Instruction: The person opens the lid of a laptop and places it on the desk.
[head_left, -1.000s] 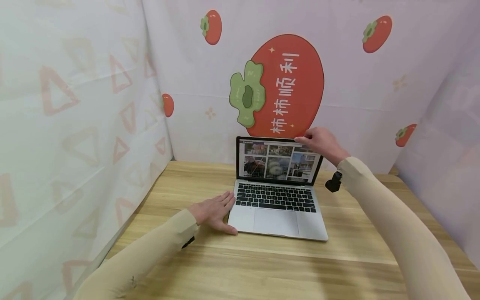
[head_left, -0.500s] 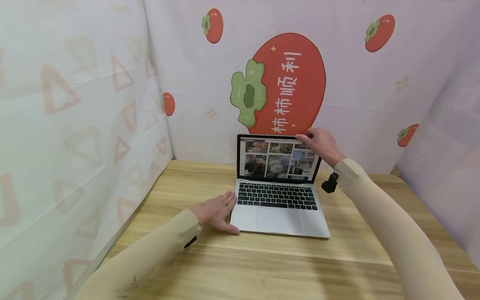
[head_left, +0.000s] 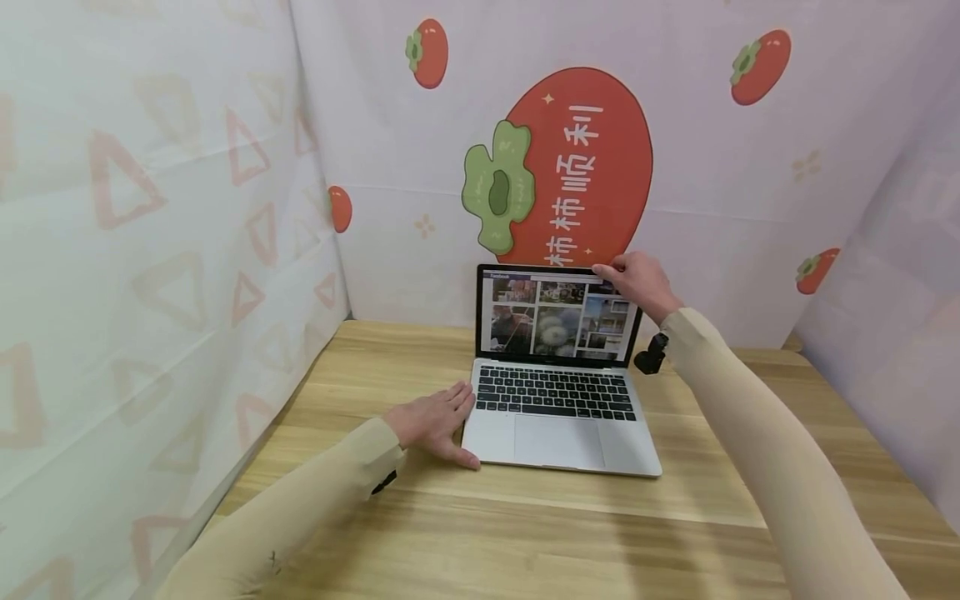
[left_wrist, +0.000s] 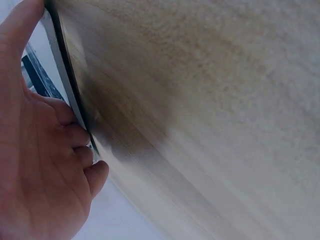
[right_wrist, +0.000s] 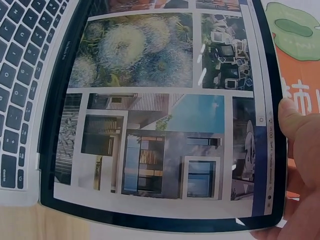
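A silver laptop (head_left: 558, 439) stands unfolded on the wooden table, its keyboard black and its lit screen (right_wrist: 145, 112) filled with photo tiles. My left hand (head_left: 435, 423) lies along the left side of the laptop's base. Its fingers reach the side edge and its thumb touches the front left corner; the left wrist view shows this palm (left_wrist: 45, 170) right at the edge. At the top right of the screen, my right hand (head_left: 641, 282) pinches the frame between thumb and fingers. Part of the right fingers is hidden behind the screen.
The wooden table (head_left: 465, 533) extends around the laptop. Close behind it hangs a white cloth backdrop (head_left: 697, 167) with printed red persimmons. A second cloth (head_left: 187, 275) with triangle prints borders the table's left side.
The screen has tilted back slightly, its top edge now higher in the head view. My right hand has moved along with it. The left hand stays at the base's left side.
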